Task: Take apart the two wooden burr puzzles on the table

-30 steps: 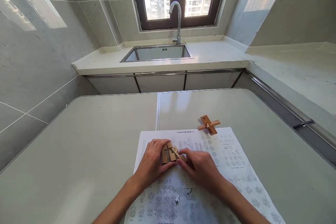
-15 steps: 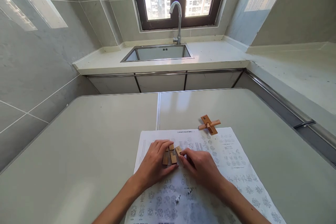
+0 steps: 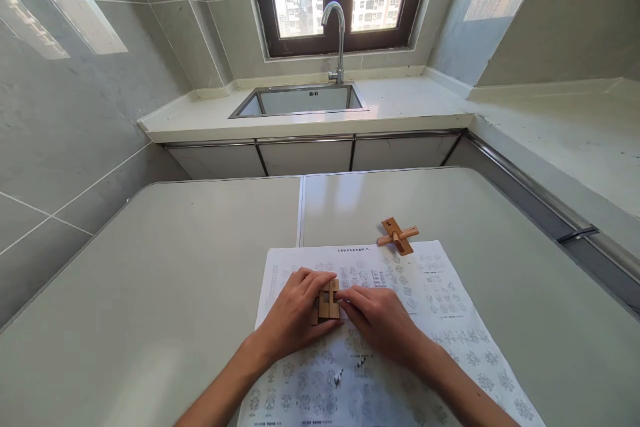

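Several notched wooden puzzle pieces lie side by side on a printed paper sheet. My left hand curves around them from the left, with its fingers at their far end and its thumb at the near end. A numbered notched puzzle piece stands against their right side. The fingertips of my right hand close on that piece's right edge. Part of the left pieces is hidden beneath my left hand. Farther right, a crossed wooden puzzle assembly marked 2 rests at the sheet's top edge.
The sheet, printed with small diagrams, lies on a pale table with a seam down it. Beyond the table are a white counter, a sink and a curved faucet below a window.
My right hand has brought its piece left and upright against the others, closing the slanted gap between them. The pieces under my left hand now line up more squarely.
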`<state>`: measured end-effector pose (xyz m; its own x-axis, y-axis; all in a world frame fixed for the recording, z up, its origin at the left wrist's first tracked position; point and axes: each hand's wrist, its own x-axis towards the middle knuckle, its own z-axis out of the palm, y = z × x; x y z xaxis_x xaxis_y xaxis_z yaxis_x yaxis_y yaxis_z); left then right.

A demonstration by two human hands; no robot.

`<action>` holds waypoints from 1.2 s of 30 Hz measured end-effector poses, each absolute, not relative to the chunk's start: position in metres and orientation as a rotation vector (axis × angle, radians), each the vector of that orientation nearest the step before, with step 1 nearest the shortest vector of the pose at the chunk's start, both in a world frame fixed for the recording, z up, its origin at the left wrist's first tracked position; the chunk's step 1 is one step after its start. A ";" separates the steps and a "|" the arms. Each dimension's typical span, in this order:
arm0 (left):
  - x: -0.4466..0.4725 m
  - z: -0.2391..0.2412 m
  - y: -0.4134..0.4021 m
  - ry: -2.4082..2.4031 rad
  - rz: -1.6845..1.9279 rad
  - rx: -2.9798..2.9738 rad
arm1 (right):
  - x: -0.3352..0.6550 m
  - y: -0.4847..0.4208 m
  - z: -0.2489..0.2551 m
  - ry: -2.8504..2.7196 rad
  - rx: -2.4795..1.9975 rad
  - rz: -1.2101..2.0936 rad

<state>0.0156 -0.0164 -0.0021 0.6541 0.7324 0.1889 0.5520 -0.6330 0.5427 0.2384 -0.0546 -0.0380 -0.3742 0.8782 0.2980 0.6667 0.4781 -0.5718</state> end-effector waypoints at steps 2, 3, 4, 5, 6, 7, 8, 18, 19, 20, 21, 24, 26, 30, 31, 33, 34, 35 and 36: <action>0.016 -0.004 -0.017 1.012 0.577 2.439 | 0.238 -0.055 -0.039 -2.141 -1.270 0.490; 0.016 -0.005 -0.016 1.020 0.595 2.442 | 0.238 -0.055 -0.039 -2.130 -1.271 0.492; 0.015 -0.007 -0.016 1.035 0.615 2.442 | 0.239 -0.055 -0.040 -2.120 -1.275 0.495; 0.014 -0.008 -0.014 1.059 0.631 2.438 | 0.239 -0.055 -0.040 -2.112 -1.280 0.498; 0.012 -0.010 -0.012 1.089 0.645 2.432 | 0.239 -0.055 -0.041 -2.107 -1.288 0.501; 0.010 -0.011 -0.009 1.132 0.658 2.420 | 0.239 -0.055 -0.041 -2.107 -1.296 0.503; 0.007 -0.012 -0.006 1.168 0.654 2.412 | 0.239 -0.055 -0.042 -2.108 -1.302 0.505; -0.026 -0.020 0.027 1.862 0.791 2.310 | 0.240 -0.055 -0.045 -2.140 -1.306 0.476; -0.029 -0.021 0.029 1.906 0.768 2.316 | 0.240 -0.055 -0.045 -2.140 -1.303 0.476; -0.030 -0.021 0.030 1.945 0.753 2.322 | 0.240 -0.055 -0.045 -2.139 -1.298 0.478; -0.031 -0.021 0.031 1.973 0.747 2.332 | 0.240 -0.055 -0.045 -2.139 -1.295 0.480; -0.027 -0.018 0.028 1.924 0.818 2.423 | 0.240 -0.055 -0.044 -2.132 -1.285 0.487; -0.020 -0.013 0.022 1.739 0.921 2.520 | 0.240 -0.054 -0.043 -2.129 -1.278 0.487; -0.003 -0.010 0.003 1.122 0.906 2.612 | 0.240 -0.054 -0.040 -2.122 -1.269 0.486; 0.000 -0.012 -0.002 0.978 0.827 2.647 | 0.240 -0.054 -0.040 -2.117 -1.268 0.488; 0.006 -0.016 -0.008 0.808 0.746 2.726 | 0.239 -0.054 -0.040 -2.104 -1.269 0.495; 0.008 -0.018 -0.011 0.758 0.719 2.733 | 0.239 -0.054 -0.039 -2.099 -1.271 0.502; 0.010 -0.019 -0.012 0.726 0.669 2.730 | 0.239 -0.054 -0.039 -2.094 -1.274 0.512; 0.011 -0.020 -0.013 0.714 0.651 2.726 | 0.239 -0.054 -0.039 -2.091 -1.276 0.523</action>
<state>0.0112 -0.0129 -0.0200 0.7805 0.5134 0.3568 0.4024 -0.8492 0.3418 0.2393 -0.0542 -0.0389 -0.3359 0.8915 0.3041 0.6431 0.4529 -0.6175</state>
